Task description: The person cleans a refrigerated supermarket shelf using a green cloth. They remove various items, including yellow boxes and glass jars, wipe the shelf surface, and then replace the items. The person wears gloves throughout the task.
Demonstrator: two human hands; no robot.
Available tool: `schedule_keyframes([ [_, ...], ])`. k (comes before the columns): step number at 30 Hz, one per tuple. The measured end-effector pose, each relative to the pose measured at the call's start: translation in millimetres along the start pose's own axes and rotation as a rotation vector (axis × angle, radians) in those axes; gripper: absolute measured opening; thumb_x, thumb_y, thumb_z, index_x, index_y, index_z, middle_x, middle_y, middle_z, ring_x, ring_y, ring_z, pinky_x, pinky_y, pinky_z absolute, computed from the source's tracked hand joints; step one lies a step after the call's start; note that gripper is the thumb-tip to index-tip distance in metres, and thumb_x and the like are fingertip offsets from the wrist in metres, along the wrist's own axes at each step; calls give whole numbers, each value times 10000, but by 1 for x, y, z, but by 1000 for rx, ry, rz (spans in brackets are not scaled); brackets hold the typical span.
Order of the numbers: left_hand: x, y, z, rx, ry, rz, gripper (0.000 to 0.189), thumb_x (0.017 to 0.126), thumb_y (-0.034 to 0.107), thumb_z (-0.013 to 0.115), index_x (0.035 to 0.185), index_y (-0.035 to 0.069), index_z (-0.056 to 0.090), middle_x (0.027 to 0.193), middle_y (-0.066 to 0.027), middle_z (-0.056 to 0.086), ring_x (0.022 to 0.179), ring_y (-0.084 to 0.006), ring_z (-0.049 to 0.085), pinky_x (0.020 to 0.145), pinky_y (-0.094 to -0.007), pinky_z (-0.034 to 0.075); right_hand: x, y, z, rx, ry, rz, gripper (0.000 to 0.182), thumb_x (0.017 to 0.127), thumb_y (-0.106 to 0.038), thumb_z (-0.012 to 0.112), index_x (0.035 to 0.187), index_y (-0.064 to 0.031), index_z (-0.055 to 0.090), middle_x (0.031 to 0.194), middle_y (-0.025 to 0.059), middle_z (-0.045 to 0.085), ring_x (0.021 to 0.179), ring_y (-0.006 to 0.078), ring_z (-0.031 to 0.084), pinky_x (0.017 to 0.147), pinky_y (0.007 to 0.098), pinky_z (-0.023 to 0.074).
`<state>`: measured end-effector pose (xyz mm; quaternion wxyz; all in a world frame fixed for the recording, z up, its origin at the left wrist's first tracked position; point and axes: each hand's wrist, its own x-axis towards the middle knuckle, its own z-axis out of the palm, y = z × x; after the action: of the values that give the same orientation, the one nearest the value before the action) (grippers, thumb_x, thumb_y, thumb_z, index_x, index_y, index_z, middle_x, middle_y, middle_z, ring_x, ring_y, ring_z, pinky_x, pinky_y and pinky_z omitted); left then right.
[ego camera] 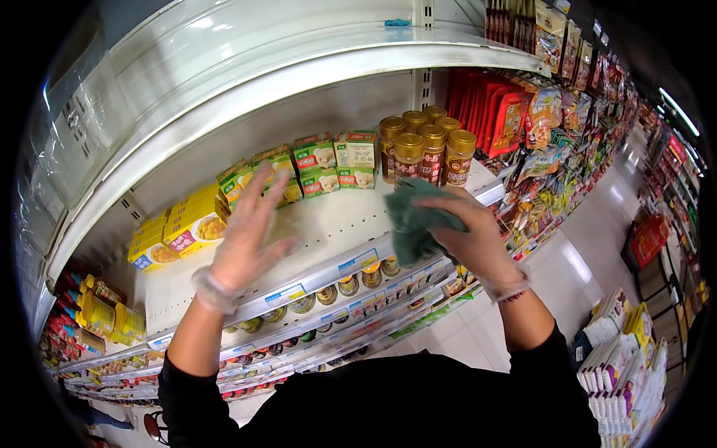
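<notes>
My right hand (470,229), in a clear glove, grips a crumpled green cloth (411,224) just in front of the gold-lidded jars (409,148) on a white metal shelf (330,224). Spread and blurred by motion, my left hand (246,241) is raised over the shelf with nothing in it, also gloved. Behind it stand small green boxes (316,154), partly stacked, and beside these lie yellow boxes (196,218) with pictures of food.
An upper shelf (336,61) overhangs the goods, with a blue scrap (397,23) on it. Red packets (504,120) hang at right. Yellow bottles (98,313) stand at left. Lower shelves hold jars (326,294). White packages (622,381) are stacked at lower right.
</notes>
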<state>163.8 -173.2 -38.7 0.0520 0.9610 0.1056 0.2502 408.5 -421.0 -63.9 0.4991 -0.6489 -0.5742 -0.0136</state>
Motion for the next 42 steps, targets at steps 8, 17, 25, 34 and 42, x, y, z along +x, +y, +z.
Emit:
schedule_keyframes([
  [8, 126, 19, 37, -207, -117, 220, 854, 856, 398, 705, 1536, 134, 261, 1556, -255, 248, 1440, -415, 252, 1158, -452, 275, -62, 23, -39, 50, 193, 273, 424, 731, 66, 651, 1135, -54, 687, 1174, 98, 661, 1099, 219, 602, 998, 323, 441],
  [17, 230, 54, 69, -175, -288, 114, 847, 904, 595, 551, 1522, 80, 289, 1575, -232, 233, 1459, -368, 238, 1186, -413, 218, -77, 50, -75, 396, 494, 513, 356, 807, -19, 611, 1156, -22, 680, 1154, 47, 662, 1072, 141, 588, 972, 288, 441],
  [25, 306, 35, 95, -512, -470, 158, 797, 949, 622, 434, 1493, 44, 355, 1527, -154, 379, 1403, -250, 359, 1158, -325, 269, -77, 57, -80, 502, 555, 567, 380, 815, -45, 601, 1188, -6, 661, 1127, 41, 666, 1022, 137, 608, 941, 279, 464],
  [34, 333, 56, 119, -483, -612, 105, 682, 998, 541, 408, 1472, 51, 398, 1480, -109, 444, 1345, -208, 409, 1136, -326, 287, -44, 86, -77, 460, 446, 584, 382, 850, -54, 607, 1228, -14, 642, 1086, 38, 678, 971, 121, 623, 886, 254, 475],
  [42, 347, 59, 132, -519, -694, 99, 590, 990, 502, 452, 1383, 66, 509, 1400, -74, 517, 1262, -186, 471, 1096, -321, 329, -7, 112, -78, 644, 414, 699, 448, 876, -92, 623, 1315, -13, 582, 1134, 61, 666, 985, 142, 631, 879, 261, 483],
])
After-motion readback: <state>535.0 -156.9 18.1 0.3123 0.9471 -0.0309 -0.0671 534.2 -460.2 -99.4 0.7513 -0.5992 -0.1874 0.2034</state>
